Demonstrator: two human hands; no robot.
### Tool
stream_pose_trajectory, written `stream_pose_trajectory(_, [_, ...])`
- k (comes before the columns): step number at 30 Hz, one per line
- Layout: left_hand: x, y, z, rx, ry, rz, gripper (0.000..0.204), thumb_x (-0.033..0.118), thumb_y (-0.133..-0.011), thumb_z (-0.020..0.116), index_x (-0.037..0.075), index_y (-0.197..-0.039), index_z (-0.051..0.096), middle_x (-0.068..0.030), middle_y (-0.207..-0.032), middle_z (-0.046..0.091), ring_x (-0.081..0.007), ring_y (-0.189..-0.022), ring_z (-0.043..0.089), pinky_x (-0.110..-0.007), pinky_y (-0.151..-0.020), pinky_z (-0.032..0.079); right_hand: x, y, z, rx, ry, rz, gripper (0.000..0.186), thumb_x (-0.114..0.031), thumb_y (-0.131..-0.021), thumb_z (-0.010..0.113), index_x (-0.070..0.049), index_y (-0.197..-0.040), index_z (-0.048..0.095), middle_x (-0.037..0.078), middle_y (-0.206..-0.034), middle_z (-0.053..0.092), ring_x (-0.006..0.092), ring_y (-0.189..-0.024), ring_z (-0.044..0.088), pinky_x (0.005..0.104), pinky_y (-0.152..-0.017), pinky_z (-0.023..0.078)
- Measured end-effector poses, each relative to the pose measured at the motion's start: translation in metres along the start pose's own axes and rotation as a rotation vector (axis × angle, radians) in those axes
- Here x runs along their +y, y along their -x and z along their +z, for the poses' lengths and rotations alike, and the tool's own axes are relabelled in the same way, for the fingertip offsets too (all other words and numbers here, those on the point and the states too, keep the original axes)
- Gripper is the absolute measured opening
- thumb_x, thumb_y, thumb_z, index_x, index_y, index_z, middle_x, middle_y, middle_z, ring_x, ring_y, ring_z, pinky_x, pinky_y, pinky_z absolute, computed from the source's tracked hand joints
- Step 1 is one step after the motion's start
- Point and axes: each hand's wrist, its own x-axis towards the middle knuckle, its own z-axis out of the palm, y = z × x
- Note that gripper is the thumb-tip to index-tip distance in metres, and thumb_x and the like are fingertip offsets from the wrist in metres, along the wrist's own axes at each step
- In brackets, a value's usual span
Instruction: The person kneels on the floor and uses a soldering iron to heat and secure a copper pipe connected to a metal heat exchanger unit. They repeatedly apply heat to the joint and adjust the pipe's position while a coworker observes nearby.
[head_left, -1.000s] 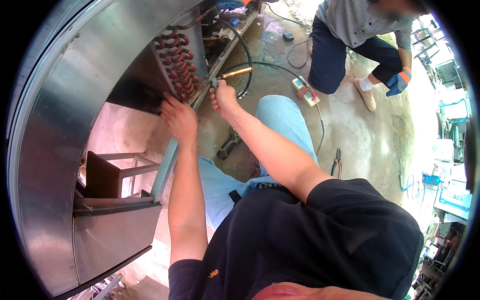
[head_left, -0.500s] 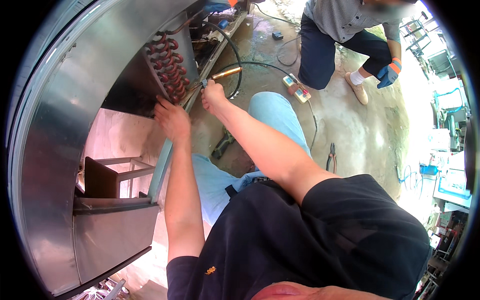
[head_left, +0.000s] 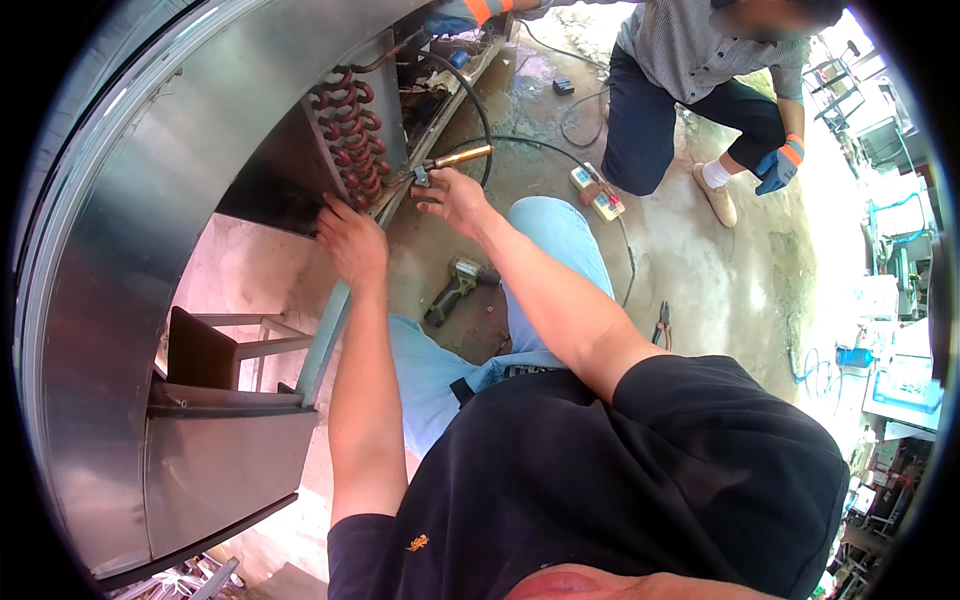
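My left hand (head_left: 352, 245) lies with its fingers extended against the lower edge of a dark metal panel (head_left: 275, 190), just below a reddish-brown coil of bent tubes (head_left: 350, 125). To its right, my right hand (head_left: 458, 203) has thumb and fingers around a small grey metal tool (head_left: 420, 177). The tool sits by a thin pipe beside the coil, and how it meets the pipe is too small to tell. A copper cylinder (head_left: 463, 156) extends rightward just above my right hand. A black hose (head_left: 486, 115) curves behind it.
A green-and-black cordless drill (head_left: 455, 290) lies on the floor near my knee. Pliers (head_left: 661, 325) and a power strip (head_left: 598, 192) lie farther right. Across from me a co-worker kneels, one blue-and-orange glove (head_left: 460, 14) at the unit's top, the other glove (head_left: 780, 165) by the knee.
My right hand's fingers have loosened and spread somewhat around the grey tool. More of the drill shows. The co-worker's glove at the unit has come further into view.
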Motion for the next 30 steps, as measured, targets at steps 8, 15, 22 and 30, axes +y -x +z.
stream_pose_trajectory(8, [-0.002,0.001,0.002,0.009,-0.020,0.015,0.060,0.023,-0.093,0.063,-0.007,-0.142,0.046,-0.0201,-0.115,0.058,-0.0337,-0.104,0.060,-0.042,-0.091,0.049,-0.007,-0.007,-0.014,-0.194,0.330,-0.026,0.043,-0.033,-0.106,0.057,0.001,-0.132,0.056,0.014,-0.126,0.064,0.0263,-0.113,0.066,0.0418,-0.091,0.058])
stream_pose_trajectory(15, [0.001,-0.002,-0.004,0.018,-0.034,0.012,0.061,0.023,-0.092,0.063,-0.008,-0.142,0.046,-0.0199,-0.114,0.058,-0.0331,-0.104,0.060,-0.042,-0.091,0.049,-0.007,-0.015,-0.023,-0.272,0.508,-0.178,0.045,-0.035,-0.101,0.067,0.006,-0.121,0.063,0.013,-0.111,0.067,0.0206,-0.099,0.070,0.0357,-0.085,0.060])
stream_pose_trajectory(22, [0.001,-0.002,-0.001,-0.010,-0.040,0.010,0.062,0.021,-0.091,0.062,-0.008,-0.143,0.045,-0.0197,-0.116,0.057,-0.0330,-0.106,0.059,-0.042,-0.092,0.048,0.004,0.005,0.010,0.127,0.461,-0.140,0.057,-0.054,-0.093,0.072,0.003,-0.091,0.067,0.010,-0.076,0.067,0.0184,-0.064,0.069,0.0298,-0.055,0.058])
stream_pose_trajectory(30, [0.002,-0.002,0.003,0.027,-0.039,0.036,0.063,0.020,-0.089,0.062,-0.008,-0.142,0.045,-0.0193,-0.116,0.057,-0.0324,-0.104,0.059,-0.041,-0.091,0.048,-0.061,0.071,-0.004,0.281,1.225,-0.859,0.048,-0.023,-0.090,0.070,-0.008,-0.134,0.059,0.011,-0.081,0.070,0.0341,-0.078,0.070,0.0448,-0.073,0.055])
